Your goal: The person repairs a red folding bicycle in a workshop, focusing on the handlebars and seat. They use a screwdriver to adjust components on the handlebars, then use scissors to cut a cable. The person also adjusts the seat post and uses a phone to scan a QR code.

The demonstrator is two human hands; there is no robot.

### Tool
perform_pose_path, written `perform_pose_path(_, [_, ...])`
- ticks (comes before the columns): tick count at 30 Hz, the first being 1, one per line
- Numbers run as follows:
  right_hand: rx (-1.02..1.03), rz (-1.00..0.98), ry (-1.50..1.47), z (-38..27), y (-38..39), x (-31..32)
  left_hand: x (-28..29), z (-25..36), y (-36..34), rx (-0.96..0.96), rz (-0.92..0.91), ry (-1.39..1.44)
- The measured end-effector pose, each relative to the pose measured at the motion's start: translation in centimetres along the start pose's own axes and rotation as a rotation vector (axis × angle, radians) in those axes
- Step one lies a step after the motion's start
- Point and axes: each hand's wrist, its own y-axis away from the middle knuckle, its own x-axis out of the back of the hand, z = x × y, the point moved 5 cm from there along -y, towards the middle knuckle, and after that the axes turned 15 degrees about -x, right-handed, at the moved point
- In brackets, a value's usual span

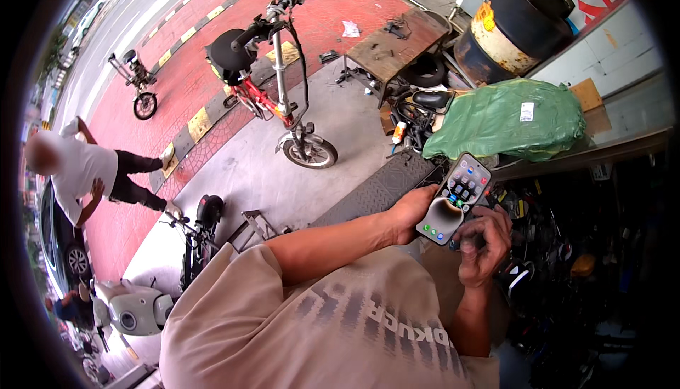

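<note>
Your left hand (411,212) grips a smartphone (455,198) tilted toward you so its screen shows, while your right hand (485,244) curls closed beside its near edge.

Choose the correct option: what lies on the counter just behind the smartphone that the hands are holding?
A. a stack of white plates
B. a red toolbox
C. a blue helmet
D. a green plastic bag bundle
D: beyond the smartphone, held by the left hand with the right hand beside it, a bulky green plastic bag with a small white label rests on the counter.
</note>
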Motion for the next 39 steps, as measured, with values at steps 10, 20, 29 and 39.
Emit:
perform_pose_path(10, [-0.415,-0.012,-0.620,11.8,-0.1,2.4,-3.2,-2.2,-3.9,-0.113,0.037,0.323])
perform_pose_path(20, [-0.987,0.005,-0.999,23.5,8.4,9.1,-12.2,-14.7,-15.6,0.093,-0.195,-0.023])
perform_pose_path(29, [-0.917,0.710,-0.945,25.9,20.4,15.9,-20.0,-30.4,-14.2,0.551,-0.475,-0.029])
perform_pose_path(39, [-0.930,1.422,-0.836,29.3,43.7,30.6,-27.6,-60.1,-12.5,0.676,-1.181,-0.670])
